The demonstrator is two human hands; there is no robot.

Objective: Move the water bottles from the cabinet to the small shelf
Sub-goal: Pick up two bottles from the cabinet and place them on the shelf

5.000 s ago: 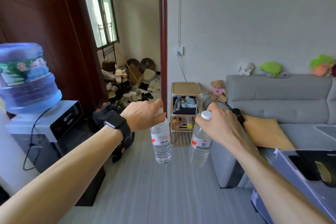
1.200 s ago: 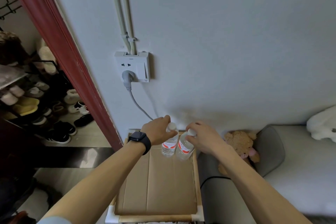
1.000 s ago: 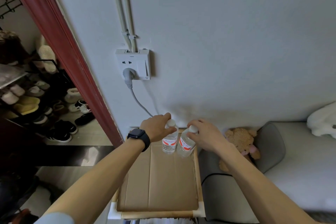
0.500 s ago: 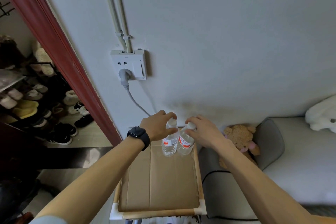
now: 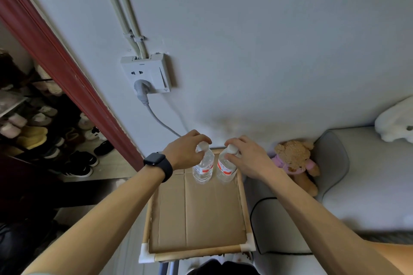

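Grip, left hand point(image 5: 186, 151): fingers are curling around the white cap of the left bottle point(image 5: 203, 169), closed on it.
Grip, right hand point(image 5: 247, 157): fingertips are pinching the cap of the right bottle point(image 5: 225, 169).
Bottles: both are standing upright, just beside each other, directly under the hands.
Support: both are resting at the far edge of the small shelf point(image 5: 196, 252), on its cardboard top.
Surroundings: teddy bear point(image 5: 295, 161) is sitting right of the right hand; wall socket point(image 5: 146, 73) is above the left hand.
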